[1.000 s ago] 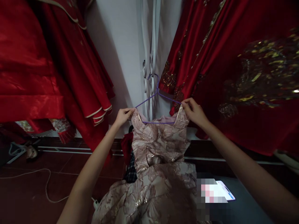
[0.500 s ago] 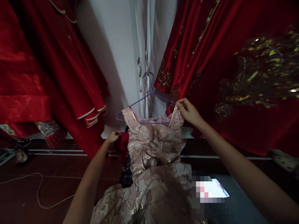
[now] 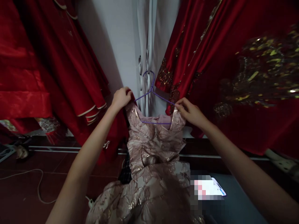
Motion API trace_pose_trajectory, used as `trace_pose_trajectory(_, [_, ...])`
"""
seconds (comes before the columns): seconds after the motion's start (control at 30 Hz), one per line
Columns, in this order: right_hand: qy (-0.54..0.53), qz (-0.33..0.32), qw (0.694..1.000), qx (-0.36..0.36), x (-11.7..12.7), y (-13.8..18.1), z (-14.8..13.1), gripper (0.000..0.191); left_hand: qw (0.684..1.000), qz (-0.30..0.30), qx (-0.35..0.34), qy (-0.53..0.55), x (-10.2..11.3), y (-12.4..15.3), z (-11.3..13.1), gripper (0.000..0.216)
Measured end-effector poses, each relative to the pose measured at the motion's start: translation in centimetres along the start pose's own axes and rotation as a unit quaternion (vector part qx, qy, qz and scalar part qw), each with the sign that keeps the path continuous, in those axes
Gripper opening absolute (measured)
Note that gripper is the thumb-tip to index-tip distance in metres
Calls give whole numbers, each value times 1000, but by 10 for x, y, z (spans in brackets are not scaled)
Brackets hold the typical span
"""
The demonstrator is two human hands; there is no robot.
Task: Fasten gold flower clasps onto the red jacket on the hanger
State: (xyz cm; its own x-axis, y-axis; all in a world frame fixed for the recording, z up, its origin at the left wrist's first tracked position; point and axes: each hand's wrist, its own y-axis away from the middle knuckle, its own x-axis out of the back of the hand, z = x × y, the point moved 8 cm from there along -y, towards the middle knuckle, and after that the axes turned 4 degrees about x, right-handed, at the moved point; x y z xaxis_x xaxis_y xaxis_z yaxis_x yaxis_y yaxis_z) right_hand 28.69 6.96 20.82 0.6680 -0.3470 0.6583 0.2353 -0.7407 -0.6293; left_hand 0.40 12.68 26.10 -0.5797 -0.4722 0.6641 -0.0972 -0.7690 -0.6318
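A pink and gold brocade dress [image 3: 154,143] hangs by its wide shoulder straps on a purple wire hanger [image 3: 161,98]. The hanger's hook is caught on a white metal fitting. My right hand [image 3: 190,112] pinches the right strap against that end of the hanger. At the left shoulder, my left hand [image 3: 122,98] is closed around red cloth [image 3: 120,127], which hangs below it beside the dress. The fingers are at the left end of the hanger and hide it. What joins the cloth to the hanger, if anything, cannot be made out.
Red garments [image 3: 56,62] hang on the left, and a red skirt with gold sequins [image 3: 233,77] on the right. A lit phone [image 3: 218,186] lies low right on a grey surface [image 3: 240,199]. A white cable [image 3: 40,186] crosses the tiled floor.
My left hand has risen from beside the bodice to the hanger's left end, bringing red cloth up with it. My right hand stays on the right strap.
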Motion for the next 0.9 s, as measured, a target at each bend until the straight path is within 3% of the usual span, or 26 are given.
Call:
trace_pose_trajectory(0.1, [-20,-32,999,24,-4,2,-9,28,994,23,-83,67,-9,15,60,20])
trace_pose_trajectory(0.17, [-35,-23,999,30,-4,0,-6,30,990,10,-104,94,-18,22,75,19])
trace_pose_trajectory(0.27, [-49,-2,999,7,-2,-8,10,34,996,-34,-54,59,-26,20,57,19])
trace_pose_trajectory(0.33, [-50,-27,998,-35,-7,-20,24,40,997,-77,-14,4,-28,13,36,22])
trace_pose_trajectory(0.43, [-85,-182,975,-92,-38,-39,30,49,989,-147,-18,-20,-29,3,20,20])
trace_pose_trajectory(0.53, [-166,-371,908,-100,-79,-45,7,42,962,-262,-7,81,-38,2,14,20])
trace_pose_trajectory(0.6, [-224,-424,873,-86,-100,-46,-16,35,936,-312,27,159,-41,4,9,21])
trace_pose_trajectory(0.77, [-310,-454,835,-30,-133,-43,-50,30,892,-333,131,278,-40,12,-13,19])
trace_pose_trajectory(0.83, [-302,-443,844,-23,-140,-43,-48,32,874,-338,158,312,-41,18,-18,21])
trace_pose_trajectory(0.9, [-272,-378,885,-6,-140,-51,-42,32,866,-338,160,333,-42,23,-17,23])
